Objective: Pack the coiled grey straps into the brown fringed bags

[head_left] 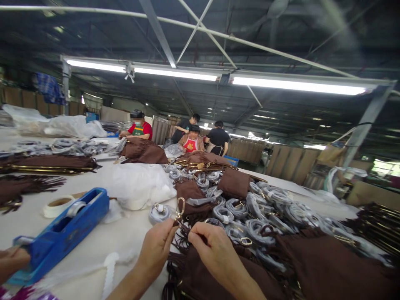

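My left hand (158, 243) is closed in a pinch, with a gold snap hook (180, 207) standing up from its fingertips. My right hand (212, 241) is also closed, thumb and fingers pressed together just beside it. Thin dark brown cords show between the two hands, but what the right fingers hold is hidden. Below my hands lies a brown fabric bag (200, 273) with fringe. Just beyond them sits a coiled strap (159, 213) in grey wrapping, and many more wrapped coils (259, 208) are heaped to the right.
At the left, another person's hand (14, 262) touches a blue tape dispenser (67, 233), beside a tape roll (58, 206). White plastic sheeting (140, 185) lies beyond. Brown bags (337, 262) are piled at right. Several people work farther down the table (96, 266).
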Available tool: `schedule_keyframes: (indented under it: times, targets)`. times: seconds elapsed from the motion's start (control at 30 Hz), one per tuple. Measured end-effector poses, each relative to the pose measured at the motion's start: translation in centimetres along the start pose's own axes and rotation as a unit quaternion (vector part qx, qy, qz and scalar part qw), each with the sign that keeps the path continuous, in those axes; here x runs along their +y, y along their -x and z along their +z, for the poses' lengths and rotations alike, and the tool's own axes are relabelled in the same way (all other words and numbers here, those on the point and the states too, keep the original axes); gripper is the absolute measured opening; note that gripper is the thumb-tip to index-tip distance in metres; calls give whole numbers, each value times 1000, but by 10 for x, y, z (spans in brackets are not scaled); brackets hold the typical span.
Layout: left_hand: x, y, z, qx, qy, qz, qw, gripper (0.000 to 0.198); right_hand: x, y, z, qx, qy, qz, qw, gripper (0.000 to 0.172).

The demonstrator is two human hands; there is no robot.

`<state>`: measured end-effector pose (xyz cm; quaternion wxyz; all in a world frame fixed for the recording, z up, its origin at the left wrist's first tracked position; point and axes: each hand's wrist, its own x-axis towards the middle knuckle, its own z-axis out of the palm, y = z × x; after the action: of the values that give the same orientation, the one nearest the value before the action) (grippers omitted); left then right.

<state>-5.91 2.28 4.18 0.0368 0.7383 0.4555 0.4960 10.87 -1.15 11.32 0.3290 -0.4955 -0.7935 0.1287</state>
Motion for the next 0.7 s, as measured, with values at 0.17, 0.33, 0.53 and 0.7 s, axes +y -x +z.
schedule_keyframes:
  times: [0.17,0.33,0.53,0.7]
  targets:
    - [3,4,4,7,-51,85,995,31,1,4,-5,12,69,23,997,24]
    - [1,4,8,26,-89,123,988,34,3,11,-16,2,114,18,993,23]
    - [1,5,9,20,-111,124,986,36,5,17,-20,3,120,16,993,22]
    - [1,4,8,30,-109,125,986,35,7,19,-21,21,100,7,995,23]
